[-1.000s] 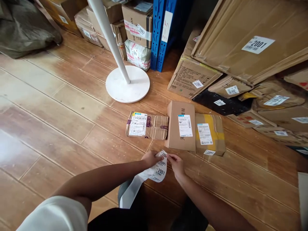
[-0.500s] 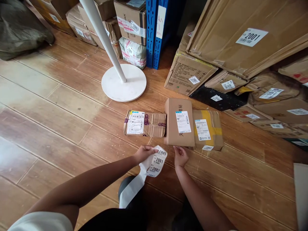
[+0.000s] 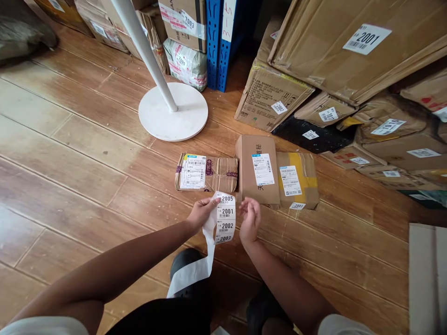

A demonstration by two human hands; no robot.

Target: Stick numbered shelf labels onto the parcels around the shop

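My left hand [image 3: 202, 213] pinches the upper left edge of a strip of printed labels [image 3: 226, 225], thumb lying over the top label. The labels read 2005, 2001, 2002 and 2003; the strip's white tail hangs down over my left shoe. My right hand [image 3: 249, 221] is just right of the strip, fingers bent and somewhat apart, with nothing visible in them. Beyond the hands lie a small taped carton [image 3: 221, 176] at left, a plain brown box [image 3: 245, 158] in the middle and a yellow-taped carton [image 3: 307, 170] at right. The last carries a 2003 label [image 3: 297, 205].
A white pole stands on a round base [image 3: 160, 123]. Behind it are stacked parcels and a blue rack post [image 3: 212, 51]. At right rises a stack of labelled boxes, with a large 2001 carton [image 3: 321, 46] on top. Flat cardboard [image 3: 422, 270] is at the right edge.
My right hand has left the lower edge of the middle box and moved toward the strip, its fingers loosening. The label strip has turned to face me more squarely. The view has shifted slightly.
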